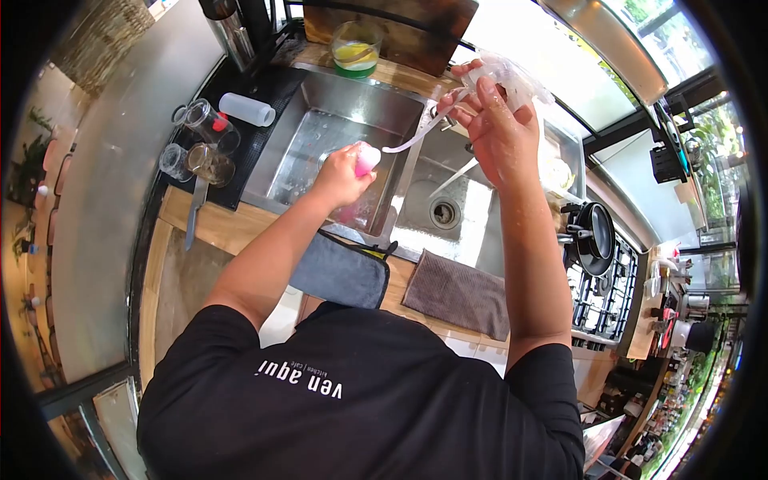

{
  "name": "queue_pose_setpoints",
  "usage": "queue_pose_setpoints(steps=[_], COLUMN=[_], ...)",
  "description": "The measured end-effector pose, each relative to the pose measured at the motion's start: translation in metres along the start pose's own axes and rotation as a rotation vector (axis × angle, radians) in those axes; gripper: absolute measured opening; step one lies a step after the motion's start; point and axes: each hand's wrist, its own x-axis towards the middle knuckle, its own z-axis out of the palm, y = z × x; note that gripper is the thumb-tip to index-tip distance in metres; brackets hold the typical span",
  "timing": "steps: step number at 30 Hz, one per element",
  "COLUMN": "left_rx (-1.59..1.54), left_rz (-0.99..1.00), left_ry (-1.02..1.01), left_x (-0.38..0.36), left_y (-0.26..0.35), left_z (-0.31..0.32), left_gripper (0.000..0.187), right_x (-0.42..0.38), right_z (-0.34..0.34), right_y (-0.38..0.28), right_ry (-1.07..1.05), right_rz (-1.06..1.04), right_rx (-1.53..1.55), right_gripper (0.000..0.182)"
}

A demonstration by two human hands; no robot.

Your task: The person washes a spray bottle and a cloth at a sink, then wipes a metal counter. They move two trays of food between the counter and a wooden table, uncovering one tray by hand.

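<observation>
Over the left basin of the steel sink (276, 172), my left hand (342, 178) is wrapped round a pink and white object (367, 158). My right hand (500, 120) is raised above the right basin, its fingers curled round a clear, wet plastic piece (520, 80). A thin whitish tube (428, 130) hangs from beside my right hand and curves toward the pink and white object; its tip seems just apart from it. A drain (445, 213) shows in the right basin.
Glasses (212, 164) and a frosted cup (246, 110) lie on a black mat at left, beside a knife (195, 212). A glass with green liquid (356, 58) stands behind the sink. Cloths (340, 270) (456, 292) hang in front. Pans (594, 238) sit right.
</observation>
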Motion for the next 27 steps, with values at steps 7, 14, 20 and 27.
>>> queue_pose_setpoints(steps=[7,14,20,27], left_rx=[-0.077,-0.127,-0.207,-0.234], left_rz=[0.007,0.091,0.153,0.187], left_ry=[-0.045,-0.068,-0.128,-0.3], left_x=[0.005,0.006,0.007,0.016], left_y=[0.022,0.053,0.097,0.126], left_z=[-0.006,-0.012,-0.013,0.008], left_gripper=[0.041,0.037,0.034,0.049], right_x=[-0.005,-0.016,-0.028,-0.054], right_z=[0.0,-0.008,-0.012,-0.029], right_y=[0.01,0.001,-0.043,-0.1], right_ry=[0.02,0.062,0.121,0.097], right_rz=[0.035,0.037,-0.055,-0.154], right_rx=[-0.006,-0.024,-0.037,-0.052], right_gripper=[0.035,0.034,0.031,0.032])
